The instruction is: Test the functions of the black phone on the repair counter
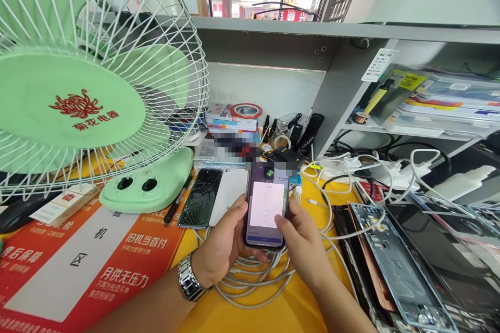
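Note:
A smartphone [267,203] is held upright in the middle, its screen lit with a white pop-up box. My left hand [224,244] wraps the phone's left side and lower back, with a metal watch [189,277] on the wrist. At the right edge, my right hand [299,234] also grips it, the thumb lying on the lower right of the screen. Below the phone lies a loose coil of white cable [250,291]. A black phone with a cracked surface [200,199] and a white flat box [228,192] lie just left of it.
A green fan [70,99] fills the left, above an orange printed mat [136,270]. Phone frames and screens [398,265] are piled at the right, beside tangled white cables [375,177]. Grey shelving [344,88] stands behind, with books and tape [234,117] before it.

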Demonstrator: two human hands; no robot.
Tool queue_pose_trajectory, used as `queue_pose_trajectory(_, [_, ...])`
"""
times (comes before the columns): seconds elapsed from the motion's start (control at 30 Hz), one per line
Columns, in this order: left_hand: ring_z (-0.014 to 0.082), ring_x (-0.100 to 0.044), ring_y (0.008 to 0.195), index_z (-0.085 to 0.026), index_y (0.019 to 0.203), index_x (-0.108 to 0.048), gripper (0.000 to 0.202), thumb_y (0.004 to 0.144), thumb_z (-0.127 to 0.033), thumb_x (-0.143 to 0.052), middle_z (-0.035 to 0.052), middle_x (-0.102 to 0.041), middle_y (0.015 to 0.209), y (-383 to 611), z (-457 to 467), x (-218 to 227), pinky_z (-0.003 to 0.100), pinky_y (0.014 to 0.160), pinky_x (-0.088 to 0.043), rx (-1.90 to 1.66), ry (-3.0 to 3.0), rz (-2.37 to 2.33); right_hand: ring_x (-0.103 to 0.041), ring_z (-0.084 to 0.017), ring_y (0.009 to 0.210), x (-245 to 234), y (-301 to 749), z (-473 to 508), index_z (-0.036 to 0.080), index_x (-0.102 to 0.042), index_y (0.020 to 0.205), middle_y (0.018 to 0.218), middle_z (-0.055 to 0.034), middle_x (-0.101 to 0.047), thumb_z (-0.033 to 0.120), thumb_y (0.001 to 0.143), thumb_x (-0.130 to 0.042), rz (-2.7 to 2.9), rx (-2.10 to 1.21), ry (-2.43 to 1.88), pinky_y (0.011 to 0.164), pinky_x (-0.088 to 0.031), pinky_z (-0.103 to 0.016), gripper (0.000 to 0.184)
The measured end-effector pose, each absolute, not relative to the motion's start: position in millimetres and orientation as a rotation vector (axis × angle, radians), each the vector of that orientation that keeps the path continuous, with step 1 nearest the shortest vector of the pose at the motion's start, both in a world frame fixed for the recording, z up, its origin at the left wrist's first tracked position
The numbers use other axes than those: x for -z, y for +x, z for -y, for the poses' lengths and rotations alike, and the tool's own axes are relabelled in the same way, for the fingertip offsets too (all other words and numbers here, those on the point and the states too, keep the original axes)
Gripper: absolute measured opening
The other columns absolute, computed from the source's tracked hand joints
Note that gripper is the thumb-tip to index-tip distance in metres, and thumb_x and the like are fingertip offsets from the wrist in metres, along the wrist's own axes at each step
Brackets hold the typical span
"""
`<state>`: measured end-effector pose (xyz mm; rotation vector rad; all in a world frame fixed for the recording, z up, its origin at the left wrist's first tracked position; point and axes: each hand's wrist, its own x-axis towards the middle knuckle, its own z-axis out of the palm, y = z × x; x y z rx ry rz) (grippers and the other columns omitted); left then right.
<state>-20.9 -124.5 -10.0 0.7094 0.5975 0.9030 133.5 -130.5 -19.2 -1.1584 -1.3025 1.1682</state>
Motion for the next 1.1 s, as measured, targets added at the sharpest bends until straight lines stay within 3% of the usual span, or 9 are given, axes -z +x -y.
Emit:
queue_pose_trajectory(0.2, [0.0228, -0.064, 0.083, -0.026, 0.14, -0.042, 0.048, 0.095, -0.044, -0.038, 0.0126, -0.059, 0.121, -21.2, 125.1, 9.7, 0.027, 0.05, -0.056, -0.912, 0.716, -0.588, -0.06, -0.022, 0.089, 18.6, 133.6, 131.8, 0.016, -0.057, 0.107, 0.091, -0.0045, -0.065, 0.03, 0.086, -0.052, 1.308, -1.163, -1.168, 0.078, -0.048, -0.033, 0.026])
queue_pose_trajectory(0.7, [0.0246, -0.064, 0.09, -0.029, 0.138, -0.044, 0.047, 0.095, -0.046, -0.039, 0.0113, -0.058, 0.126, -21.6, 124.8, 8.8, 0.028, 0.05, -0.057, -0.892, 0.71, -0.626, -0.063, -0.02, 0.094, 17.1, 133.8, 134.1, 0.018, -0.056, 0.117, 0.112, -0.0069, -0.068, 0.026, 0.086, -0.052, 1.306, -1.172, -1.134, 0.082, -0.049, -0.032, 0.032])
queue_pose_trajectory(1.1, [0.0253, -0.065, 0.088, -0.029, 0.141, -0.041, 0.049, 0.095, -0.046, -0.041, 0.0117, -0.059, 0.124, -21.1, 125.2, 8.7, 0.03, 0.05, -0.058, -0.9, 0.704, -0.621, -0.064, -0.021, 0.091, 18.4, 132.6, 132.4, 0.017, -0.057, 0.112, 0.103, -0.0063, -0.069, 0.024, 0.083, -0.052, 1.322, -1.144, -1.155, 0.08, -0.05, -0.032, 0.03])
